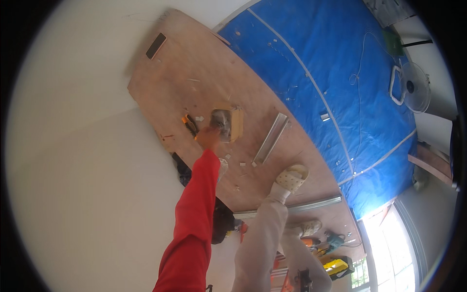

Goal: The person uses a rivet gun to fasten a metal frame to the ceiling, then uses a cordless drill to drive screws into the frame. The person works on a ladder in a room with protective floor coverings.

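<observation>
My left hand (209, 138), judged left from where the red sleeve (196, 204) enters, is at the near edge of an open cardboard box (237, 122). Its fingers are blurred and partly lost against the contents; I cannot tell whether they are closed on anything. My right hand is out of view.

The box sits on the wooden board (187, 63), between an orange-and-black hand tool (190, 126) on its left and a metal channel (271, 138) on its right. Inside lies a greyish mass (221, 118), too indistinct to identify.

Handling, in my judgement: the walls are thin, light card, stiff along the folds but likely to bend if pinched at a loose flap. The contents, if metal, would make it heavier than it looks and could shift. Soundest hold: low on two opposite walls, with support beneath.
</observation>
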Action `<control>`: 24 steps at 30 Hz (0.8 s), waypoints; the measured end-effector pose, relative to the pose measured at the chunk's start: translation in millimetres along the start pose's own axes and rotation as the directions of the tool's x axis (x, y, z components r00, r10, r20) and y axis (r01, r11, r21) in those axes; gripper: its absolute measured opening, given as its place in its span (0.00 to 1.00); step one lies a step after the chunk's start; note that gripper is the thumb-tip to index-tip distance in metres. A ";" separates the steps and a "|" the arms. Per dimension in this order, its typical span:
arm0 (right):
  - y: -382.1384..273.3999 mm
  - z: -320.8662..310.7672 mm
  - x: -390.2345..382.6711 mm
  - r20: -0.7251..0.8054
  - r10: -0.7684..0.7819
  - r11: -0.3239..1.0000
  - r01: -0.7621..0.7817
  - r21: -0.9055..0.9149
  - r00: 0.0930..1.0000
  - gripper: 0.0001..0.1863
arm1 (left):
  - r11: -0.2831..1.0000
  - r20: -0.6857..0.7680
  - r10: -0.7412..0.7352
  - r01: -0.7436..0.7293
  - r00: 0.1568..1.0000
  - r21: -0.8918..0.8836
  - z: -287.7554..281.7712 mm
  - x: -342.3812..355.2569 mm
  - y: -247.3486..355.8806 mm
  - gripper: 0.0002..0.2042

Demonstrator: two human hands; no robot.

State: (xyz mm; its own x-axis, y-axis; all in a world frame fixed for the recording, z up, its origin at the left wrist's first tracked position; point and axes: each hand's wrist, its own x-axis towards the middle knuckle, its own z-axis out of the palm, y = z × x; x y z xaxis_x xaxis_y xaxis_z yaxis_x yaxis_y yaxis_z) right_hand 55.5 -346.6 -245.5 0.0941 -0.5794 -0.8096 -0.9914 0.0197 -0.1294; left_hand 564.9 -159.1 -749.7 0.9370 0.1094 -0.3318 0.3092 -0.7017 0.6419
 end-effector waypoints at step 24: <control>76.4 -290.1 -296.7 -0.387 -0.263 0.880 0.384 0.279 0.884 0.16 | 0.442 0.719 0.692 0.823 -0.061 -0.356 -431.6 -661.2 708.5 0.05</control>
State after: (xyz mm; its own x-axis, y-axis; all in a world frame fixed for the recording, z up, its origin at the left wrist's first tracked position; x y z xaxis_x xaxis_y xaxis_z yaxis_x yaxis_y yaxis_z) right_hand -74.5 -409.6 150.9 0.3090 -0.8324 -0.4601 -0.8110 0.0221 -0.5847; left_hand 234.7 -424.8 222.7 0.0398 -0.9987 -0.0321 0.9661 0.0303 0.2564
